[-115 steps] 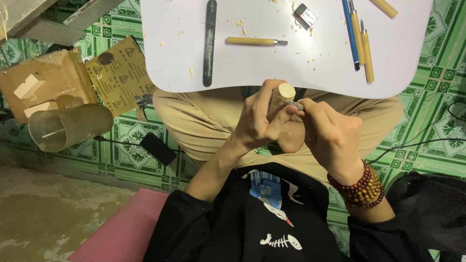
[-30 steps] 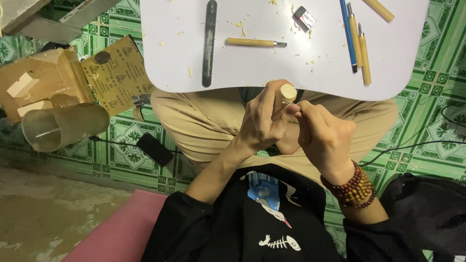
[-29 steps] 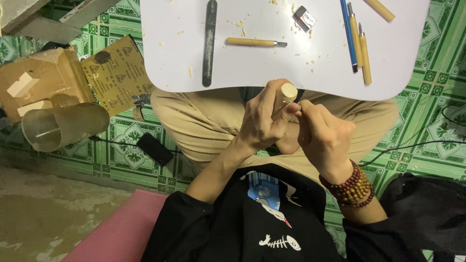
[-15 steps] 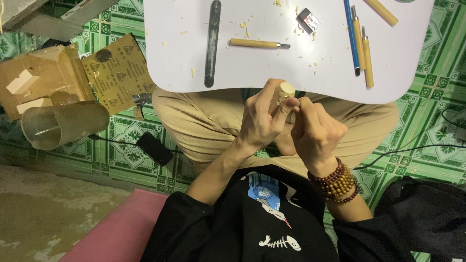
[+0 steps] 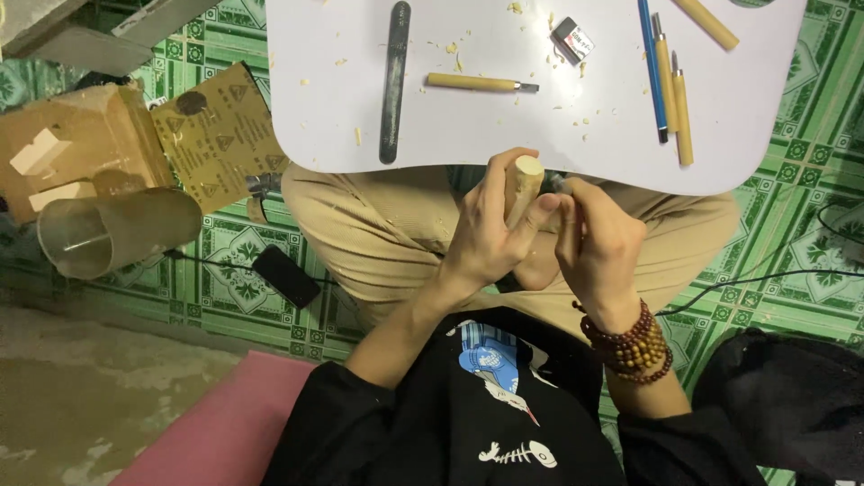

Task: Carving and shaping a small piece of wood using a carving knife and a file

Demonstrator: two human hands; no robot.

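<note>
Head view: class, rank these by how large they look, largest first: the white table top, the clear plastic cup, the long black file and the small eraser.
1. white table top
2. clear plastic cup, though it lies lower, on the floor, so its rank is less sure
3. long black file
4. small eraser

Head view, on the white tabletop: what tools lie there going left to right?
Long black file → wooden-handled carving tool lying crosswise → small black-and-white block → blue pen → two wooden-handled tools → wooden stick at the far edge, all on the white tabletop.
</note>
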